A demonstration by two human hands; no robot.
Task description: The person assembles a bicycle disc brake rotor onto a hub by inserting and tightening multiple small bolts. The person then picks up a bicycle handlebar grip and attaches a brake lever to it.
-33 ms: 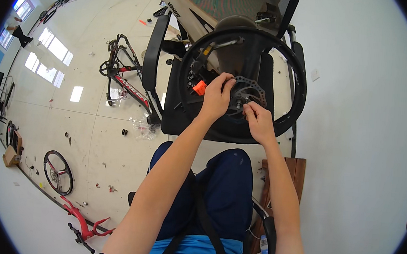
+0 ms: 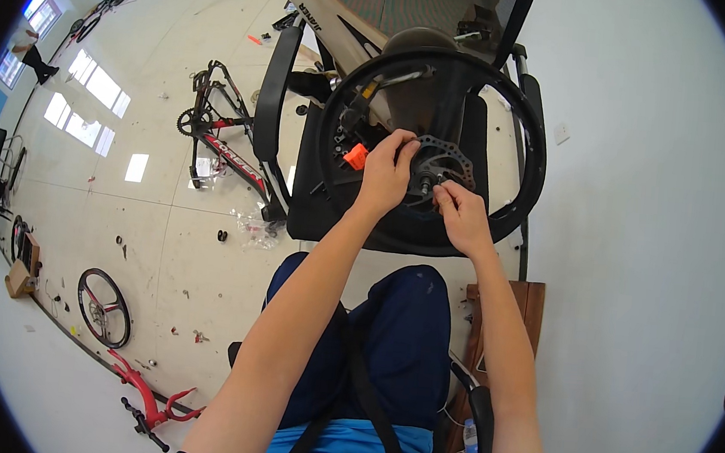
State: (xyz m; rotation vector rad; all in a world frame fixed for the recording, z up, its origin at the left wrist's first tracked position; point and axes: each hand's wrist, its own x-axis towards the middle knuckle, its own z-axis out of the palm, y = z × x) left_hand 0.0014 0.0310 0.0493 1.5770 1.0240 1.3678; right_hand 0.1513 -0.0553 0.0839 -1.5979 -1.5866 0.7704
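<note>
fingers (image 2: 404, 136) touch the perforated brake disc (image 2: 453, 152)

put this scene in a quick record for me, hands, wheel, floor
left hand: at the left edge of the metal disc, grip unclear
right hand: fingertips beside the hub, anything held too small to tell
wheel: black, over the black chair
under or behind wheel: beige frame, orange piece
floor, left: black-and-red bike frame, smaller wheel
</note>
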